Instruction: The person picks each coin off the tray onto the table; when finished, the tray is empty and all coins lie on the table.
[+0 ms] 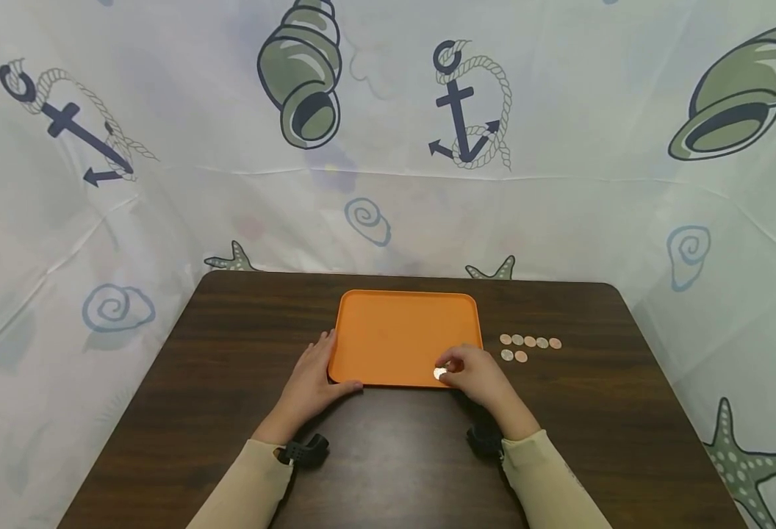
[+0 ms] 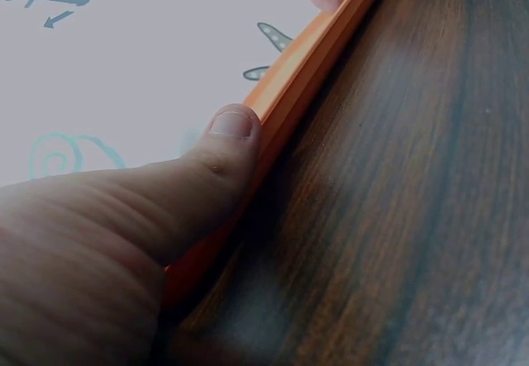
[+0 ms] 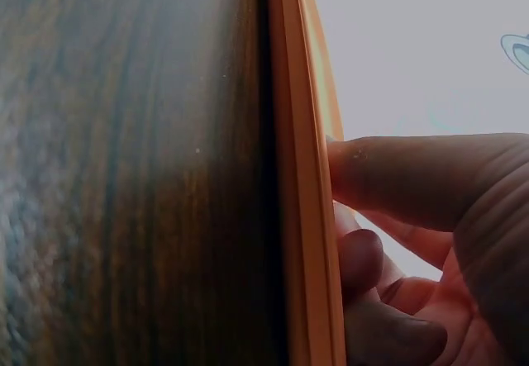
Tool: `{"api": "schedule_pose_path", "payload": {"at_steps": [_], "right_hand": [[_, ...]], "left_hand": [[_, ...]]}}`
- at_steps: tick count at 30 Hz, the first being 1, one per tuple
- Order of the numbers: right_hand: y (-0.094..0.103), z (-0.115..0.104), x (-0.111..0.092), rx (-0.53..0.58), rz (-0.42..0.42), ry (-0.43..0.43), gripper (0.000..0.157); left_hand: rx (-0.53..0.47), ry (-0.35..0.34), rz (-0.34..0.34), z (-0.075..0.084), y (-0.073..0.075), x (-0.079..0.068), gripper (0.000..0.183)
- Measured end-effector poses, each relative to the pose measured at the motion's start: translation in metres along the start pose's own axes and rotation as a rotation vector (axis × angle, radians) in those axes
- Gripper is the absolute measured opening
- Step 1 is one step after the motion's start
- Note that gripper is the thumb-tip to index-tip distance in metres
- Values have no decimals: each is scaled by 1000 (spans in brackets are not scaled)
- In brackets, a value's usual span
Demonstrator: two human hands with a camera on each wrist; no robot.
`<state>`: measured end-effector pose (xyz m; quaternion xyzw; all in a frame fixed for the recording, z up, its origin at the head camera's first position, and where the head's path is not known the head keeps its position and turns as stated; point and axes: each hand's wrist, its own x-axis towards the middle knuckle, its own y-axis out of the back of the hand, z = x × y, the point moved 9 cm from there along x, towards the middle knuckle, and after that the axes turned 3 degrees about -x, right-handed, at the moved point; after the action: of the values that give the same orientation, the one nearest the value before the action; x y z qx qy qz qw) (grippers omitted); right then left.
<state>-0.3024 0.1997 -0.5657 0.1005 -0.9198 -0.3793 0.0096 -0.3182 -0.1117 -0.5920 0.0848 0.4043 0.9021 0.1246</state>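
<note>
An orange tray (image 1: pixel 401 330) lies on the dark wooden table. My left hand (image 1: pixel 311 378) rests against its near left corner, fingers along the left side and thumb laid straight along the front edge. In the left wrist view the thumb (image 2: pixel 223 151) presses on the tray's outer wall. Over the tray's near right corner, my right hand (image 1: pixel 474 373) pinches a shiny silver coin (image 1: pixel 440 373) between thumb and forefinger. The right wrist view shows that hand's thumb and curled fingers (image 3: pixel 388 333) behind the tray's rim (image 3: pixel 310 217), which hides the coin.
Right of the tray, several copper and silver coins (image 1: pixel 530 342) lie in a row, with a silver coin (image 1: pixel 507 355) and a copper coin (image 1: pixel 521 357) in a shorter row nearer me. A curtain (image 1: pixel 401 213) printed with shells and anchors hangs behind the table (image 1: pixel 262 308).
</note>
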Motion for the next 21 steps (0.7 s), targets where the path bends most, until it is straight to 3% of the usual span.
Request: {"api": "schedule_pose_path", "payload": {"at_steps": [5, 13, 21], "right_hand": [[1, 2, 2, 36, 14, -10, 12], [4, 7, 2, 231, 18, -79, 9], [25, 21, -1, 191, 136, -147, 11]], "left_hand": [[-1, 6, -6, -1, 0, 1, 128], [-4, 8, -6, -3, 0, 2, 128], [-6, 16, -13, -2, 0, 0, 129]]}}
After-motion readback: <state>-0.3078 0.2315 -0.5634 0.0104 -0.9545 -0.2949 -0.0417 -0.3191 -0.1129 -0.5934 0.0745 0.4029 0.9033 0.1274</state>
